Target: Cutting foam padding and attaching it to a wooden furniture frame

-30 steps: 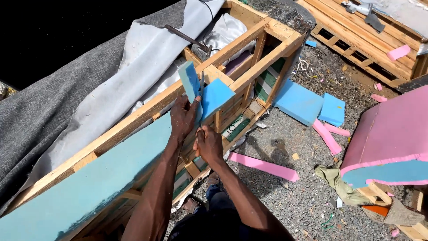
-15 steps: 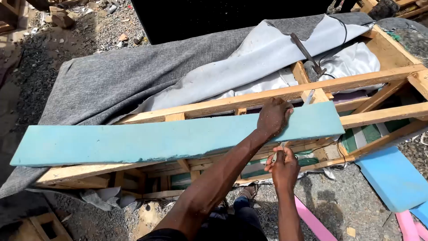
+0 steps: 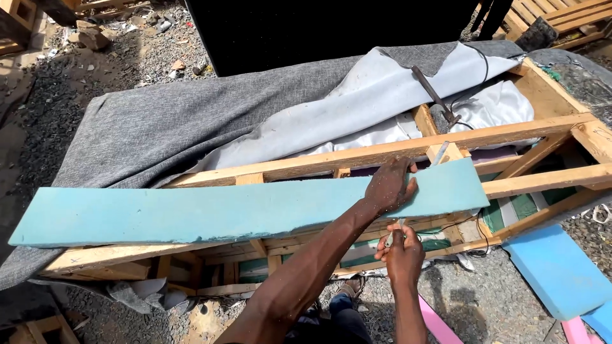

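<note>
Foam strip (image 3: 242,210) lies along wooden frame (image 3: 382,153); left hand (image 3: 389,188) pressed flat on it, fingers spread; right hand (image 3: 401,248) just below, gripping a small blade (image 3: 390,238).

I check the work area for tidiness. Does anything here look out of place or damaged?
Yes. A hammer lies loose on the folded-back grey fabric over the wooden frame. Foam offcuts lie scattered on the gravel at right.

Wooden frame (image 3: 382,151), foam strip (image 3: 223,210) (turquoise), grey fabric (image 3: 166,127)
</note>
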